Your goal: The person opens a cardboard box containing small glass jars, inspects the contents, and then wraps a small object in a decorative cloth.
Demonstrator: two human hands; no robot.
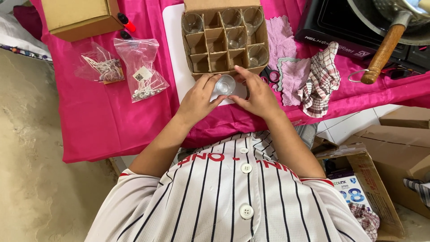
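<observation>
Clear glass jar [225, 84] sits on the white board [172, 45] just in front of the divided cardboard box [224, 40]; both hands close on it — left hand [197, 98] cupping one side, right hand [255, 94] the other; more jars [253, 17] fill some box compartments; bagged wicks [142, 71] lie well apart on the pink cloth [103, 121].

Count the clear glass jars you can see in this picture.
6: five in the divided cardboard box, at; one glass jar between both hands. Others may be hidden.
</observation>
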